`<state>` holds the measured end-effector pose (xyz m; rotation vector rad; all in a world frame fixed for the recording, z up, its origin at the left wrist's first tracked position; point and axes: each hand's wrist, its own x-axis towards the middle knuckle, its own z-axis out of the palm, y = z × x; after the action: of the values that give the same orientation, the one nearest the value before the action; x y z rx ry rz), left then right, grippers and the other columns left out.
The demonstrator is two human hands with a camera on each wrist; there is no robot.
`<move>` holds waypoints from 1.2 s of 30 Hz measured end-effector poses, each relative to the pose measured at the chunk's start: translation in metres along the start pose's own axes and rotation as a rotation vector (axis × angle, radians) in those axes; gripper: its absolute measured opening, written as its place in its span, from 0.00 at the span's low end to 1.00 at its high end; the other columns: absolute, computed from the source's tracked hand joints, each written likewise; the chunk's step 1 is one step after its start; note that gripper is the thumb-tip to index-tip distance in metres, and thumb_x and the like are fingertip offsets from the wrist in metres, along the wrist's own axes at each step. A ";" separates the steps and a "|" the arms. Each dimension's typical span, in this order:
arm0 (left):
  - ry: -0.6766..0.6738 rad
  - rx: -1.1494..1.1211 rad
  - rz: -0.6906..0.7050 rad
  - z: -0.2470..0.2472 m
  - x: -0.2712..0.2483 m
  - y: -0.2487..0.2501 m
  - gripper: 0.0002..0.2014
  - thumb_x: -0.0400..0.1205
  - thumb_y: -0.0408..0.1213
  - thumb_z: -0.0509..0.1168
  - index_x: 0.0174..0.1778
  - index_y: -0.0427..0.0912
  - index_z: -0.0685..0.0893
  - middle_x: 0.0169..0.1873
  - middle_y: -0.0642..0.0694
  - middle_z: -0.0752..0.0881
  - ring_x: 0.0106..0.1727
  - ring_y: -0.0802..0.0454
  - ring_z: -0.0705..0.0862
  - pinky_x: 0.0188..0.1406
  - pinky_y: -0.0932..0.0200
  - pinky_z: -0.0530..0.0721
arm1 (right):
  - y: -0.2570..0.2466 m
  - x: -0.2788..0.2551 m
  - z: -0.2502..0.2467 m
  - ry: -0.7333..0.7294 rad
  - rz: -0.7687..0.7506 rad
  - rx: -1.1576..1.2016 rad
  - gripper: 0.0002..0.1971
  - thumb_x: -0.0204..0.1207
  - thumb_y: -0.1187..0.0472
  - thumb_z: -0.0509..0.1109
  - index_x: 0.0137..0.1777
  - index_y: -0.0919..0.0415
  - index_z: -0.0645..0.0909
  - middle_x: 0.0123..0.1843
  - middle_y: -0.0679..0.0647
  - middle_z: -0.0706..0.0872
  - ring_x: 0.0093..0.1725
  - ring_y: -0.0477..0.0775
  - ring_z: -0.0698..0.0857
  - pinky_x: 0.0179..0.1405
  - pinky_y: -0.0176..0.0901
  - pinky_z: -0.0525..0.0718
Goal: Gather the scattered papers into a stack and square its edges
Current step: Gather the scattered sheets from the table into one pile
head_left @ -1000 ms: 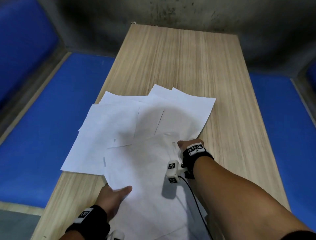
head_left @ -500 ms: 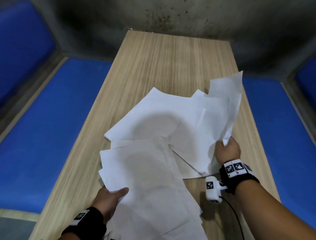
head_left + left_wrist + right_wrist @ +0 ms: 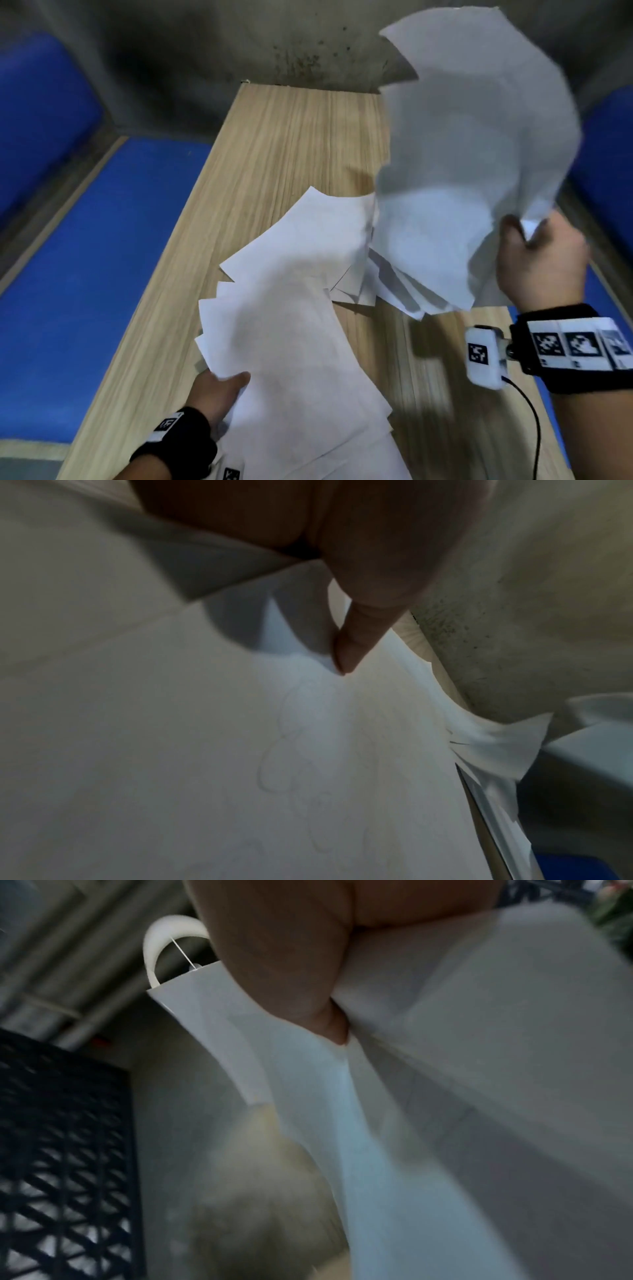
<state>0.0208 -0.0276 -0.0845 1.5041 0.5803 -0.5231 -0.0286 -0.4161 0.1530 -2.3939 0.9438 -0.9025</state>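
On a wooden desk [image 3: 291,154], the left hand [image 3: 214,394] pins a fanned pile of white papers [image 3: 291,359] with its thumb in a closed grip, while the right hand [image 3: 541,263] grips a lifted, seemingly several-sheet bundle [image 3: 472,154] above the desk's right side.

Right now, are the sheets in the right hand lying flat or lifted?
Lifted: the right hand grips the sheets by one corner, raised above the table.
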 end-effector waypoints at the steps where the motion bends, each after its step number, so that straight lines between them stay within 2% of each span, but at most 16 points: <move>1: -0.009 0.003 -0.012 -0.001 -0.001 0.000 0.12 0.64 0.25 0.74 0.43 0.37 0.89 0.44 0.40 0.94 0.48 0.38 0.91 0.59 0.36 0.84 | -0.006 0.002 -0.011 0.050 -0.001 0.041 0.11 0.81 0.57 0.65 0.39 0.61 0.72 0.35 0.68 0.78 0.43 0.70 0.83 0.38 0.48 0.71; 3: -0.038 0.016 -0.030 -0.003 -0.002 0.001 0.12 0.68 0.24 0.74 0.45 0.37 0.89 0.44 0.41 0.94 0.50 0.37 0.91 0.59 0.37 0.83 | -0.018 0.003 -0.030 0.058 0.073 0.151 0.15 0.79 0.56 0.66 0.36 0.66 0.73 0.29 0.62 0.75 0.36 0.61 0.82 0.29 0.42 0.70; 6: -0.096 0.087 -0.057 -0.009 -0.006 0.007 0.19 0.62 0.33 0.76 0.50 0.38 0.88 0.47 0.42 0.93 0.51 0.39 0.91 0.60 0.40 0.83 | -0.022 -0.015 -0.027 -0.169 0.247 0.345 0.14 0.77 0.56 0.68 0.35 0.66 0.77 0.29 0.58 0.78 0.32 0.50 0.83 0.19 0.35 0.73; 8: -0.130 0.140 -0.088 -0.013 -0.008 0.013 0.21 0.63 0.35 0.77 0.52 0.38 0.88 0.46 0.41 0.94 0.48 0.38 0.92 0.58 0.37 0.84 | -0.015 -0.043 -0.003 -0.364 0.337 0.391 0.11 0.77 0.56 0.70 0.46 0.67 0.84 0.39 0.59 0.87 0.40 0.55 0.88 0.29 0.37 0.77; 11: -0.111 0.201 -0.129 -0.016 -0.009 0.020 0.13 0.70 0.34 0.76 0.50 0.38 0.89 0.42 0.37 0.94 0.44 0.33 0.92 0.54 0.31 0.86 | 0.004 -0.097 0.044 -0.584 0.579 0.535 0.13 0.79 0.59 0.70 0.60 0.63 0.82 0.45 0.56 0.88 0.41 0.56 0.86 0.25 0.37 0.82; 12: -0.105 0.194 -0.149 -0.015 -0.010 0.022 0.12 0.72 0.34 0.74 0.50 0.37 0.88 0.43 0.36 0.94 0.44 0.32 0.92 0.53 0.33 0.87 | 0.006 -0.117 0.055 -0.654 0.682 0.587 0.13 0.79 0.59 0.71 0.62 0.61 0.81 0.47 0.58 0.88 0.42 0.58 0.86 0.24 0.41 0.86; 14: -0.104 0.171 -0.169 -0.015 -0.012 0.025 0.12 0.75 0.34 0.71 0.53 0.35 0.88 0.46 0.33 0.93 0.46 0.32 0.91 0.55 0.37 0.87 | 0.021 -0.155 0.080 -0.775 0.841 0.625 0.14 0.77 0.56 0.73 0.61 0.55 0.79 0.47 0.59 0.88 0.44 0.65 0.87 0.36 0.61 0.89; 16: -0.129 0.134 -0.189 -0.016 -0.010 0.026 0.16 0.75 0.36 0.68 0.56 0.32 0.88 0.52 0.29 0.90 0.51 0.31 0.89 0.62 0.33 0.83 | 0.042 -0.185 0.100 -0.856 0.919 0.538 0.24 0.69 0.49 0.77 0.64 0.52 0.79 0.50 0.59 0.90 0.47 0.67 0.89 0.45 0.70 0.87; 17: -0.146 0.102 -0.207 -0.017 -0.009 0.026 0.17 0.76 0.37 0.68 0.58 0.32 0.88 0.54 0.28 0.89 0.54 0.29 0.88 0.65 0.31 0.80 | 0.062 -0.196 0.114 -0.891 0.916 0.519 0.31 0.63 0.45 0.79 0.66 0.52 0.78 0.52 0.59 0.91 0.48 0.67 0.90 0.48 0.70 0.88; 19: -0.142 0.008 -0.241 -0.020 -0.006 0.023 0.17 0.80 0.42 0.66 0.61 0.37 0.87 0.57 0.31 0.89 0.59 0.30 0.87 0.68 0.32 0.78 | 0.087 -0.209 0.130 -0.952 0.890 0.481 0.33 0.57 0.43 0.81 0.64 0.52 0.81 0.50 0.58 0.93 0.47 0.66 0.92 0.49 0.69 0.89; 23: -0.120 0.066 -0.182 -0.019 -0.003 0.020 0.20 0.79 0.46 0.71 0.64 0.39 0.85 0.56 0.38 0.91 0.56 0.36 0.89 0.65 0.37 0.82 | 0.080 -0.192 0.128 -1.000 0.790 0.443 0.23 0.72 0.37 0.73 0.59 0.52 0.84 0.53 0.52 0.92 0.54 0.57 0.90 0.62 0.58 0.84; 27: -0.094 0.136 -0.175 -0.019 0.001 0.018 0.22 0.78 0.43 0.73 0.65 0.35 0.84 0.55 0.37 0.91 0.53 0.35 0.90 0.62 0.34 0.84 | 0.077 -0.167 0.129 -0.831 0.677 0.455 0.12 0.80 0.55 0.63 0.48 0.59 0.87 0.45 0.60 0.93 0.50 0.64 0.90 0.58 0.62 0.87; 29: -0.107 0.140 -0.192 -0.020 0.001 0.022 0.19 0.79 0.41 0.71 0.62 0.34 0.85 0.55 0.35 0.91 0.54 0.35 0.90 0.61 0.36 0.84 | 0.074 -0.153 0.122 -0.824 0.658 0.444 0.11 0.83 0.61 0.62 0.46 0.61 0.86 0.44 0.63 0.92 0.48 0.64 0.90 0.52 0.54 0.87; 30: -0.127 0.142 -0.211 -0.020 -0.002 0.025 0.16 0.80 0.39 0.69 0.61 0.33 0.86 0.55 0.34 0.91 0.54 0.35 0.90 0.60 0.38 0.85 | 0.078 -0.146 0.122 -0.847 0.632 0.407 0.10 0.84 0.61 0.63 0.46 0.60 0.85 0.43 0.61 0.92 0.47 0.64 0.90 0.51 0.53 0.86; 34: -0.194 0.096 -0.247 -0.022 -0.004 0.030 0.13 0.83 0.36 0.64 0.57 0.33 0.86 0.53 0.32 0.91 0.53 0.33 0.89 0.55 0.43 0.85 | 0.104 -0.140 0.123 -1.103 0.575 0.344 0.14 0.78 0.50 0.66 0.53 0.57 0.86 0.48 0.56 0.93 0.50 0.61 0.90 0.62 0.70 0.83; 36: -0.209 0.118 -0.238 -0.019 -0.008 0.034 0.12 0.81 0.37 0.66 0.55 0.36 0.88 0.51 0.33 0.92 0.53 0.32 0.89 0.57 0.42 0.86 | 0.081 -0.148 0.110 -1.237 0.491 0.224 0.15 0.76 0.42 0.65 0.55 0.47 0.85 0.48 0.50 0.93 0.50 0.55 0.91 0.62 0.54 0.86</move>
<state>0.0360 -0.0083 -0.0531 1.4765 0.5756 -0.9009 -0.0708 -0.3512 -0.0328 -1.8196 0.7397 0.6017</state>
